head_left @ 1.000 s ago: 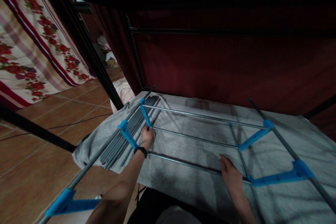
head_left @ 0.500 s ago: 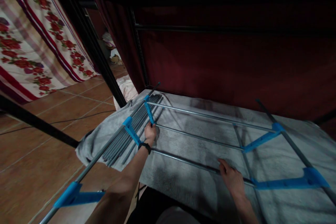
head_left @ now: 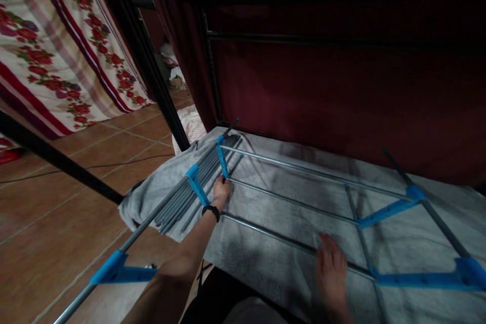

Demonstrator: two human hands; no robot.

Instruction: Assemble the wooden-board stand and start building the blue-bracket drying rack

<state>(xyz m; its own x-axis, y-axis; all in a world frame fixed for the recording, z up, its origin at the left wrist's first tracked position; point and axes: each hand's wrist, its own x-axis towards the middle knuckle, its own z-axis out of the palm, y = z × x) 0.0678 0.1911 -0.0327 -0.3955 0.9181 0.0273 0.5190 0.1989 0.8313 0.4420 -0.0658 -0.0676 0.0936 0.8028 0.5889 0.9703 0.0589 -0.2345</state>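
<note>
A frame of grey metal tubes (head_left: 288, 197) joined by blue plastic brackets stands over a grey blanket (head_left: 273, 273). My left hand (head_left: 220, 190), with a black band at the wrist, is closed around the lower end of a blue bracket (head_left: 223, 161), where the middle tube meets it. My right hand (head_left: 331, 266) lies over the near tube (head_left: 273, 235), back up, fingers stretched out and slightly blurred. To its right, another blue bracket (head_left: 421, 279) joins that tube to the right side tube (head_left: 446, 228).
Several loose grey tubes (head_left: 190, 187) lie bundled on the blanket at left. Black metal posts (head_left: 152, 71) and a dark red curtain (head_left: 322, 96) surround the blanket. A flowered cloth (head_left: 49, 61) hangs over the tiled floor (head_left: 49, 223), crossed by a thin cable (head_left: 125, 163).
My right hand has turned flatter over the near tube, its fingers straighter. My left hand keeps its hold on the bracket. The whole view has shifted slightly, moving the frame right in the picture.
</note>
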